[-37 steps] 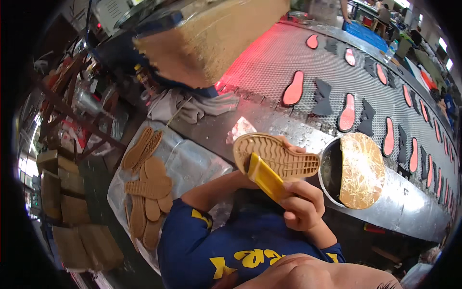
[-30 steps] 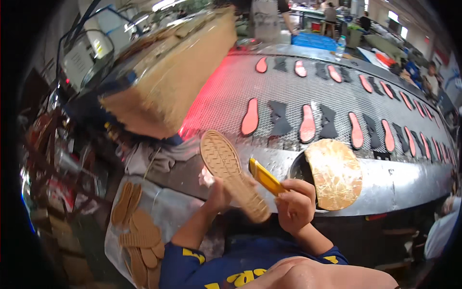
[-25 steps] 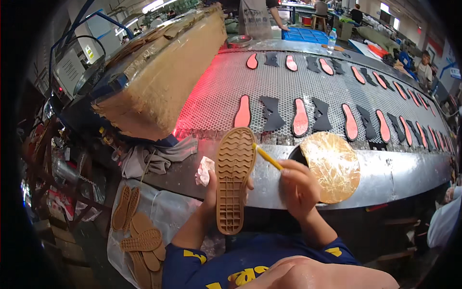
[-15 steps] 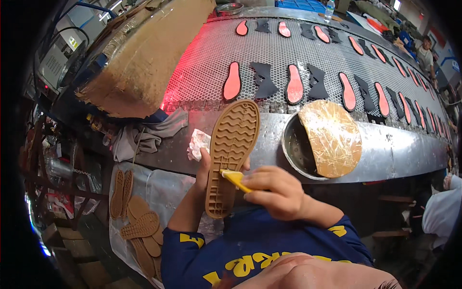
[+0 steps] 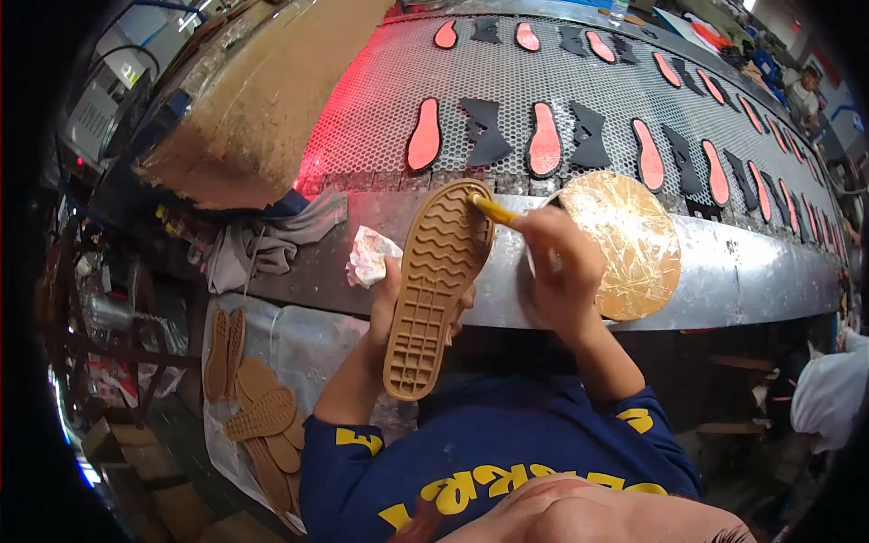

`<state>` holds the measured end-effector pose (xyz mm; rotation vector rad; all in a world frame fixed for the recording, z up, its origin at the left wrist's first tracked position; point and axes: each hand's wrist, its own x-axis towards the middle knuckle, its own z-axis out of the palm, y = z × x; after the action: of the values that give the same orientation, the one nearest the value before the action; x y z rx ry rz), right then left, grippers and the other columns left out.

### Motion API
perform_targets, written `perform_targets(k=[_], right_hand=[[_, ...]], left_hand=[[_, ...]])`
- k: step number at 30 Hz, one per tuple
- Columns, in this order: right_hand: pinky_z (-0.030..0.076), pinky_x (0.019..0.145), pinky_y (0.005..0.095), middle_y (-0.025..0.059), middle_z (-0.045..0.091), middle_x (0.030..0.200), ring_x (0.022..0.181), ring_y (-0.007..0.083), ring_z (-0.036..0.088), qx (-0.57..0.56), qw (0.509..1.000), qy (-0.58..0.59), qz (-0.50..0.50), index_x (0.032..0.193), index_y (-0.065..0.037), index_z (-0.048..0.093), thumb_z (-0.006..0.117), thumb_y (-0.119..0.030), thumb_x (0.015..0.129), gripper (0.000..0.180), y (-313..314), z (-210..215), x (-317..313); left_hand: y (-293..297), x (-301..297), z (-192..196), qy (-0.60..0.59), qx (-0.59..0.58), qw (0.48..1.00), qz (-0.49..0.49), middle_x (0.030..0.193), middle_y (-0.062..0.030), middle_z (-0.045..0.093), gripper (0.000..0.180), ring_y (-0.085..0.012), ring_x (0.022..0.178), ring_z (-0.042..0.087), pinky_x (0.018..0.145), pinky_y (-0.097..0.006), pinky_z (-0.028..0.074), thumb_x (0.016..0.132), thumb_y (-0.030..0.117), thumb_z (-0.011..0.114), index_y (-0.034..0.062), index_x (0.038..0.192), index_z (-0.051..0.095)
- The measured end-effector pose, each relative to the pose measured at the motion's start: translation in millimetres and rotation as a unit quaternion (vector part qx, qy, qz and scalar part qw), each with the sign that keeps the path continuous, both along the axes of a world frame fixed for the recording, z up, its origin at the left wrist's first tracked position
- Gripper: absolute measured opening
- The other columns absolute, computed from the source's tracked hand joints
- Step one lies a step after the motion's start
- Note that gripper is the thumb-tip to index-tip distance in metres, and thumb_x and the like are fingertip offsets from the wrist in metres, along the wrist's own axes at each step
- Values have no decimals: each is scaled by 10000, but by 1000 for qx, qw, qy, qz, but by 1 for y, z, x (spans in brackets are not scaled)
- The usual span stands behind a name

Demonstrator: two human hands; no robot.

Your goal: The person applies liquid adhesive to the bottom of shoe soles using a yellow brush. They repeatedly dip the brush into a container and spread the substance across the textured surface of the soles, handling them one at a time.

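While my left hand (image 5: 387, 299) grips one tan shoe sole (image 5: 441, 285) tread-up over the metal ledge (image 5: 742, 271), my right hand (image 5: 563, 276) pinches one yellow brush (image 5: 493, 210) at its toe. Roughly five spare soles (image 5: 258, 407) lie stacked far left, partly overlapping, so count's fuzzy.

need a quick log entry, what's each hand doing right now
Left hand: closed around the tan shoe sole, holding it tread side up.
Right hand: closed on a yellow brush, its tip at the sole's toe end.
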<state>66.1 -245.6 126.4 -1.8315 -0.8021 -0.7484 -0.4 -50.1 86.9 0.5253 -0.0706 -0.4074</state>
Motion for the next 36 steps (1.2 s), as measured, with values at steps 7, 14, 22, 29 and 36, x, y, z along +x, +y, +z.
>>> perform_targets(k=[7,14,22,29,36], right_hand=[[527,739,365,114,648,934,876,292,636,-75,950,102,285,945,-22,648,580,121,683,306,8,-3,-53],[459,819,240,81,621,980,928,131,597,154,966,205,39,1045,28,593,580,55,892,156,-15,-37,-11],[420,868,245,73,602,1050,972,122,554,284,947,151,-17,1076,10,586,541,46,914,172,-64,-30,-25],[413,908,271,88,614,1050,1005,150,561,250,952,167,-62,1055,25,603,560,27,903,159,-96,-43,-33],[437,936,326,129,611,1078,1011,210,567,117,960,159,-199,1123,46,573,504,21,935,201,-134,-72,-38]], left_hand=[[12,17,-28,43,31,999,-4,965,-178,618,813,-174,591,594,534,-300,556,922,684,209,-7,1255,478],[1,20,-41,1,18,998,-59,1142,-296,573,746,-264,733,672,603,-364,602,951,627,152,67,1410,334],[54,260,-3,24,101,963,250,1143,-170,594,597,-287,1008,595,883,-466,493,998,516,213,49,1294,438],[33,214,-100,-83,425,859,273,1139,-122,569,423,-243,1037,580,892,-401,496,884,204,600,33,1246,462],[92,-4,-50,-234,900,308,202,1382,-216,369,648,-366,1323,336,1095,-558,231,800,264,674,108,1371,410]])
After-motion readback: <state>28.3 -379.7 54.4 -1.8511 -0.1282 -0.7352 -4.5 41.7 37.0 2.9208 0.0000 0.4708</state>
